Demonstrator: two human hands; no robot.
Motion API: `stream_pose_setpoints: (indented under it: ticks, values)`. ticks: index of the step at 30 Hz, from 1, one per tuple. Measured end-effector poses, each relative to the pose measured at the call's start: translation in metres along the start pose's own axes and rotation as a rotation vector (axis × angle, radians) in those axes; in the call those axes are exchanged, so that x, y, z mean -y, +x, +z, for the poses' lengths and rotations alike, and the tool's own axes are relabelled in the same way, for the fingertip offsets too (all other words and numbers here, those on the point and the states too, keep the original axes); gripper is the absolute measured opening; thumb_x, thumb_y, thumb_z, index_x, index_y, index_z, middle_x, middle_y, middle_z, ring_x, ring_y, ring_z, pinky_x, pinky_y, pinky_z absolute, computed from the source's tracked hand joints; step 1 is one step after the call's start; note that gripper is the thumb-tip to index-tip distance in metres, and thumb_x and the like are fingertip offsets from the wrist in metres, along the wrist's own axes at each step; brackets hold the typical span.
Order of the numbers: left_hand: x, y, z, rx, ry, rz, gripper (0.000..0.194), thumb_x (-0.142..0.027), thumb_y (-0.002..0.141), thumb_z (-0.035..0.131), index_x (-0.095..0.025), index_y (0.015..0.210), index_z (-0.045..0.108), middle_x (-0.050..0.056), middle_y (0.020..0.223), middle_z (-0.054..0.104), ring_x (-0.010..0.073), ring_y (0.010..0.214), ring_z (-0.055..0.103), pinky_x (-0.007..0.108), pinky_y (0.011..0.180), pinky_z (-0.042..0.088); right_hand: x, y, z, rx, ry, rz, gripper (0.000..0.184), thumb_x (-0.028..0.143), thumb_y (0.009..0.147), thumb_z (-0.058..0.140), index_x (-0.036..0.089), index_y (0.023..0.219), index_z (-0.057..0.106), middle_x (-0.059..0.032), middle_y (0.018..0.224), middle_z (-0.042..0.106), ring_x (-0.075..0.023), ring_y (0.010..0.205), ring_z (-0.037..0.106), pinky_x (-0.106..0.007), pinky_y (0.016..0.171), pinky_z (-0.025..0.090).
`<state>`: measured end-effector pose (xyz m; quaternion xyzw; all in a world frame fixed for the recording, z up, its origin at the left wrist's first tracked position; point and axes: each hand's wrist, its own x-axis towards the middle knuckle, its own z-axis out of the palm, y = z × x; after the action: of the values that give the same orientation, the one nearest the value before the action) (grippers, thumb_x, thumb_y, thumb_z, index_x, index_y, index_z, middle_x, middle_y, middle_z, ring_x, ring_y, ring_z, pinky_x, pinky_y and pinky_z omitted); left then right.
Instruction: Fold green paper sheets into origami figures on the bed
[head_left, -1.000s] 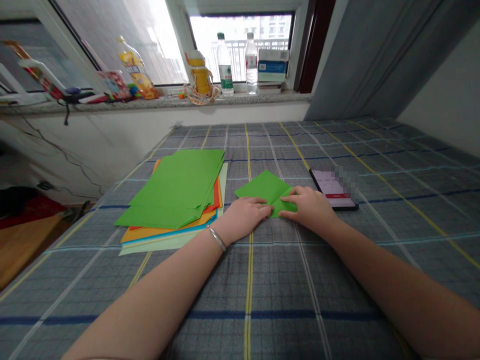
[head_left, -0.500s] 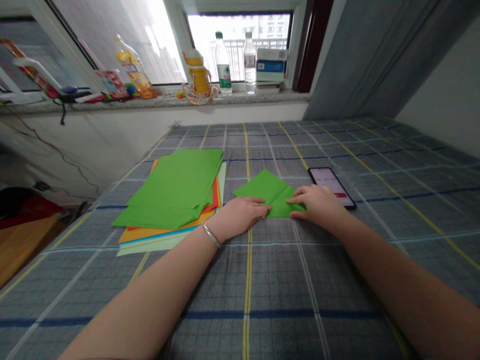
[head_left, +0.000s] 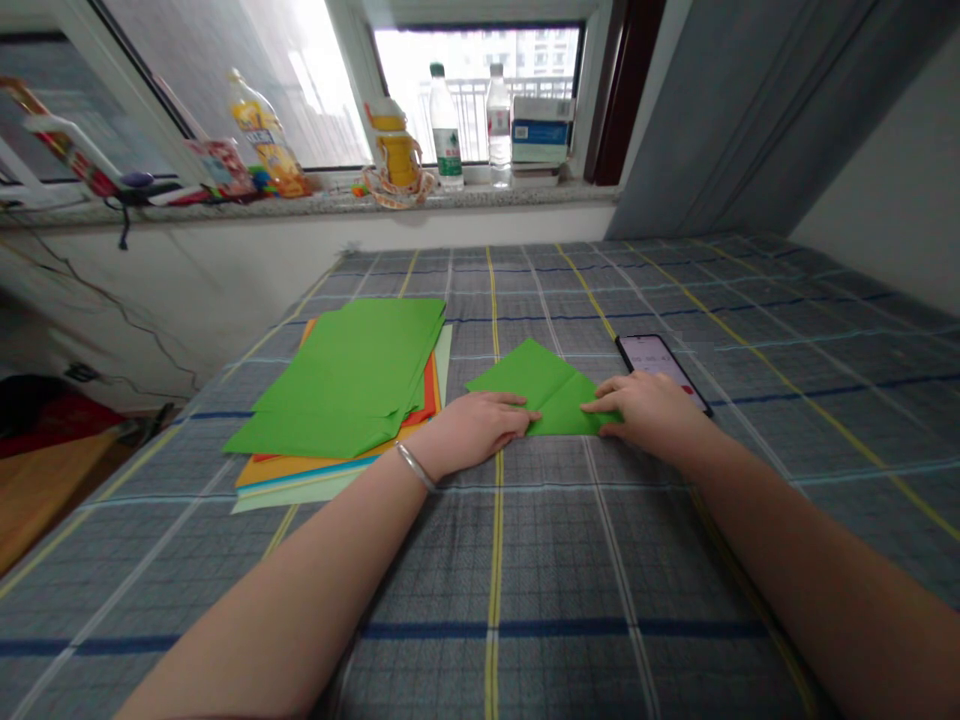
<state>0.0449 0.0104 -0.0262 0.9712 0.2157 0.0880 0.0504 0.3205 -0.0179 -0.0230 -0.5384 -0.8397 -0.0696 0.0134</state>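
A folded sheet of green paper (head_left: 544,395) is being pressed flat by two open hands on a bed covered with a grey plaid blanket (head_left: 495,590). The sheet is roughly triangular, its apex pointing away from the person and its long axis lying crosswise, along the straight edge nearest the body. The left hand (head_left: 472,432) is being laid palm down, its fingertips on the sheet's lower left edge. The right hand (head_left: 649,418) is being spread over the sheet's right corner, its fingers (head_left: 604,405) resting on the paper. Neither grip is closed; both are being held open and flat, with nothing pinched. A silver bangle (head_left: 415,467) is being worn on the left wrist. Just left of the sheet, a stack of coloured paper (head_left: 337,390) is lying on the bed, green on top. Just beyond the right hand, a smartphone (head_left: 656,358) is lying face up. Plastic bottles (head_left: 446,128) are being kept upright on a windowsill (head_left: 315,205) beyond the bed.
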Motion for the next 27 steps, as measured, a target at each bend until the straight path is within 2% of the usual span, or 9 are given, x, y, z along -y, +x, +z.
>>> stream_pose_setpoints:
  ticks: [8, 13, 19, 24, 27]
  values:
    - [0.000, -0.003, -0.006, 0.026, 0.018, -0.018, 0.022, -0.015, 0.092, 0.047, -0.023, 0.100, 0.067, -0.002, 0.119, 0.067, 0.0171, 0.120, 0.055, 0.031, 0.099, 0.047, 0.012, -0.008, -0.013, 0.079, -0.043, 0.095, 0.032, 0.020, 0.079, 0.066, 0.038, 0.105, 0.072, 0.0005, 0.107, 0.071, -0.0235, 0.091, 0.064, -0.035, 0.070, 0.041]
    - [0.000, -0.005, -0.005, 0.017, 0.017, -0.029, 0.027, -0.015, 0.091, 0.046, -0.024, 0.108, 0.066, 0.001, 0.115, 0.068, 0.0163, 0.119, 0.055, 0.031, 0.099, 0.047, 0.008, -0.011, -0.008, 0.106, 0.053, 0.160, 0.044, 0.013, 0.079, 0.058, 0.042, 0.110, 0.069, 0.0009, 0.107, 0.069, -0.0187, 0.084, 0.066, -0.029, 0.062, 0.042]
    - [-0.011, 0.001, -0.001, -0.048, 0.155, -0.145, 0.025, -0.024, 0.092, 0.049, -0.022, 0.111, 0.063, 0.007, 0.109, 0.067, 0.0189, 0.101, 0.063, 0.031, 0.086, 0.051, 0.001, -0.013, -0.004, 0.103, 0.099, 0.047, 0.047, 0.010, 0.076, 0.055, 0.036, 0.113, 0.068, -0.0006, 0.113, 0.068, -0.0184, 0.086, 0.066, -0.028, 0.068, 0.046]
    - [-0.024, 0.010, 0.004, -0.063, 0.211, -0.132, 0.024, -0.036, 0.093, 0.050, -0.020, 0.107, 0.061, 0.005, 0.095, 0.066, 0.0199, 0.092, 0.061, 0.031, 0.079, 0.049, 0.014, -0.010, -0.012, 0.053, 0.070, -0.068, 0.030, 0.027, 0.077, 0.062, 0.021, 0.105, 0.071, -0.0095, 0.112, 0.067, -0.0238, 0.096, 0.062, -0.033, 0.081, 0.047]
    - [-0.028, 0.015, 0.009, -0.064, 0.266, -0.130, 0.024, -0.035, 0.095, 0.045, -0.020, 0.104, 0.062, 0.005, 0.091, 0.064, 0.0195, 0.087, 0.059, 0.031, 0.075, 0.048, 0.025, -0.005, -0.014, -0.007, 0.068, -0.133, 0.026, 0.031, 0.078, 0.063, 0.020, 0.101, 0.070, -0.0093, 0.106, 0.069, -0.0252, 0.100, 0.060, -0.036, 0.085, 0.045]
